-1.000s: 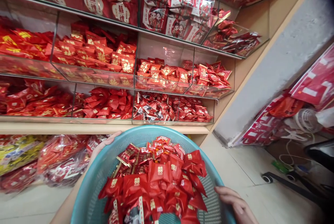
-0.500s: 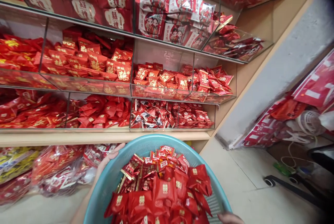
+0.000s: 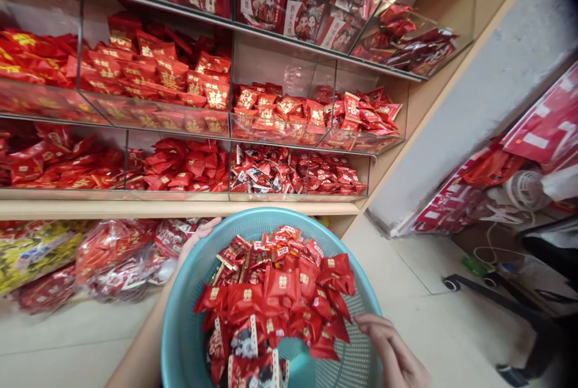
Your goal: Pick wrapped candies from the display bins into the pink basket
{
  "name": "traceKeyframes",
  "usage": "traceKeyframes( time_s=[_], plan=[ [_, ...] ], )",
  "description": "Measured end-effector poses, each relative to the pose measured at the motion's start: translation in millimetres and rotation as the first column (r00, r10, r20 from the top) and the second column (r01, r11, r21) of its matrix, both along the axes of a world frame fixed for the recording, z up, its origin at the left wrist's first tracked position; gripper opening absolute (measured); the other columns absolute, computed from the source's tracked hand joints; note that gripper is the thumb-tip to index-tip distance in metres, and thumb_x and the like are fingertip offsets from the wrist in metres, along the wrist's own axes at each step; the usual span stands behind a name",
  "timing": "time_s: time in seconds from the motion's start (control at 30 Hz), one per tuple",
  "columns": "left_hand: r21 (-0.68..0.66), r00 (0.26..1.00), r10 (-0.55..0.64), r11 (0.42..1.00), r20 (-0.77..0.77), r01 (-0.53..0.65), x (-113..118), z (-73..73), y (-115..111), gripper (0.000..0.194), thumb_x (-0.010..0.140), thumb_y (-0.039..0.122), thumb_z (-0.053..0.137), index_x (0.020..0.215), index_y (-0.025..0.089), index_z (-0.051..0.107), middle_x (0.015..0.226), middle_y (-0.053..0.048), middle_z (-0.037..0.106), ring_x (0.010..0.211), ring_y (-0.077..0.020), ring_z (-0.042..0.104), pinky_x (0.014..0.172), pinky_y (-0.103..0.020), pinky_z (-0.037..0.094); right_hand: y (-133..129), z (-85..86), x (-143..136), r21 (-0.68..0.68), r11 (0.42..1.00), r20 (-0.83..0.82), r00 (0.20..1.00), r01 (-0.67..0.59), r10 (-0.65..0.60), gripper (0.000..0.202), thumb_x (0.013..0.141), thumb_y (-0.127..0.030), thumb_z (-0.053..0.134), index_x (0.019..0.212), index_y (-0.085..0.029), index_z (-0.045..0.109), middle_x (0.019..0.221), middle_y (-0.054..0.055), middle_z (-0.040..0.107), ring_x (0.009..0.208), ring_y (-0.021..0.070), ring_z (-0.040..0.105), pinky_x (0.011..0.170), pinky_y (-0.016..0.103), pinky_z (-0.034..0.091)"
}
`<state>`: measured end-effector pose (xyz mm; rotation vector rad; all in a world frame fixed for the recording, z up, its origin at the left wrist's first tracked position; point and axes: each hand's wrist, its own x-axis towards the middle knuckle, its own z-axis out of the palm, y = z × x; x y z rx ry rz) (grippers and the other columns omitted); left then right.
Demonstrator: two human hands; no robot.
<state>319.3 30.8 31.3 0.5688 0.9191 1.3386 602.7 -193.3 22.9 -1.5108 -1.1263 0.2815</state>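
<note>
A turquoise round basket (image 3: 182,316) is held by the person in front of the body, its opening facing up. Many wrapped packets lie inside it: plain red packets with gold print (image 3: 282,282) in the middle, packets with a black-and-white picture (image 3: 246,337) at the near side, and small bright packets (image 3: 289,243) with dark red packets (image 3: 235,252) at the far side. They are loose and heaped, so the wall of the basket probably serves to keep them together.

The left hand (image 3: 195,240) grasps the left rim of the basket from outside; most of its grip is hidden. The right hand (image 3: 397,349) is at the right rim, fingertips reaching over it to the inner side, and it seems to grasp this rim. The two hands stand at opposite sides, I judge, for carrying the weight evenly. Whether something supports the basket from below, I cannot tell.

Beyond the basket is a wooden shelf (image 3: 112,209) with clear bins (image 3: 189,123) above it; their dividers seem to keep the different packets apart. If the basket touches the shelf edge, I cannot tell. Left of the basket, under the shelf, lie filled plastic bags (image 3: 115,249). Right of the basket, well apart, are a wheeled chair base (image 3: 501,306) and a white fan (image 3: 526,189).
</note>
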Motion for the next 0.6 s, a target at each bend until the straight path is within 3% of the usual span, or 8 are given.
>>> traceKeyframes(
  time_s=[0.13, 0.23, 0.27, 0.33, 0.4, 0.43, 0.53, 0.6],
  plan=[
    [0.048, 1.000, 0.015, 0.999, 0.003, -0.015, -6, -4.1, -1, 0.037, 0.081, 0.037, 0.050, 0.107, 0.011, 0.054, 0.107, -0.006, 0.056, 0.096, -0.0208, 0.055, 0.082, -0.038, 0.048, -7, 10.4, -2, -0.029, 0.999, 0.381, 0.924, -0.038, 0.046, 0.012, 0.078, -0.029, 0.057, 0.084, -0.020, 0.063, 0.091, 0.006, 0.065, 0.086, 0.0217, 0.060, 0.102, 0.051, 0.023],
    [0.095, 1.000, 0.011, 0.995, 0.001, -0.011, -9, -6.0, 0, 0.036, 0.082, 0.037, 0.050, 0.108, 0.012, 0.054, 0.108, -0.007, 0.056, 0.096, -0.0198, 0.055, 0.082, -0.038, 0.048, -4, 37.5, -21, -0.055, 0.973, 0.579, 0.787, -0.224, 0.213, 0.020, 0.079, -0.024, 0.056, 0.099, -0.022, 0.060, 0.100, 0.007, 0.063, 0.097, 0.0217, 0.056, 0.101, 0.047, 0.029],
    [0.109, 1.000, 0.006, 0.994, -0.001, -0.006, -10, -6.7, 1, 0.036, 0.082, 0.036, 0.050, 0.108, 0.012, 0.053, 0.108, -0.007, 0.056, 0.096, -0.0193, 0.055, 0.082, -0.039, 0.048, -1, 47.7, -31, -0.130, 0.936, 0.609, 0.718, -0.328, 0.336, 0.025, 0.080, -0.024, 0.056, 0.105, -0.022, 0.057, 0.105, 0.008, 0.061, 0.102, 0.0214, 0.054, 0.098, 0.043, 0.034],
    [0.137, 1.000, -0.004, 0.991, -0.006, 0.005, -12, -8.5, 2, 0.035, 0.082, 0.036, 0.049, 0.108, 0.013, 0.053, 0.109, -0.008, 0.055, 0.096, -0.0185, 0.055, 0.083, -0.039, 0.048, 7, 63.9, -54, -0.360, 0.779, 0.593, 0.519, -0.513, 0.615, 0.040, 0.079, -0.030, 0.059, 0.117, -0.023, 0.051, 0.115, 0.007, 0.056, 0.109, 0.0205, 0.048, 0.095, 0.034, 0.039],
    [0.163, 1.000, -0.014, 0.987, -0.011, 0.016, -14, -10.7, 4, 0.035, 0.082, 0.036, 0.049, 0.108, 0.013, 0.053, 0.109, -0.008, 0.055, 0.097, -0.0187, 0.054, 0.084, -0.039, 0.047, 18, 69.2, -73, -0.527, 0.627, 0.527, 0.357, -0.574, 0.771, 0.056, 0.072, -0.039, 0.066, 0.122, -0.025, 0.046, 0.119, 0.005, 0.052, 0.109, 0.0208, 0.046, 0.092, 0.032, 0.041],
    [0.175, 1.000, -0.017, 0.984, -0.013, 0.019, -14, -11.9, 5, 0.035, 0.082, 0.036, 0.049, 0.108, 0.013, 0.053, 0.109, -0.008, 0.055, 0.097, -0.0187, 0.054, 0.084, -0.039, 0.047, 22, 67.3, -81, -0.582, 0.582, 0.510, 0.302, -0.568, 0.805, 0.061, 0.068, -0.041, 0.069, 0.122, -0.025, 0.046, 0.118, 0.005, 0.052, 0.107, 0.0216, 0.047, 0.092, 0.033, 0.041],
    [0.209, 1.000, -0.022, 0.978, -0.020, 0.025, -16, -15.7, 8, 0.036, 0.082, 0.037, 0.049, 0.109, 0.013, 0.053, 0.110, -0.008, 0.055, 0.098, -0.0191, 0.054, 0.085, -0.040, 0.047, 32, 51.4, -92, -0.679, 0.539, 0.516, 0.198, -0.499, 0.833, 0.058, 0.070, -0.037, 0.067, 0.121, -0.021, 0.047, 0.111, 0.008, 0.054, 0.105, 0.0263, 0.048, 0.094, 0.042, 0.039],
    [0.226, 0.999, -0.021, 0.974, -0.025, 0.026, -18, -18.3, 10, 0.036, 0.082, 0.037, 0.049, 0.109, 0.013, 0.053, 0.110, -0.008, 0.055, 0.098, -0.0193, 0.054, 0.084, -0.040, 0.047, 34, 42.6, -94, -0.703, 0.522, 0.502, 0.182, -0.484, 0.845, 0.051, 0.074, -0.033, 0.062, 0.121, -0.019, 0.048, 0.110, 0.009, 0.055, 0.106, 0.0276, 0.048, 0.095, 0.043, 0.038]
  ],
)
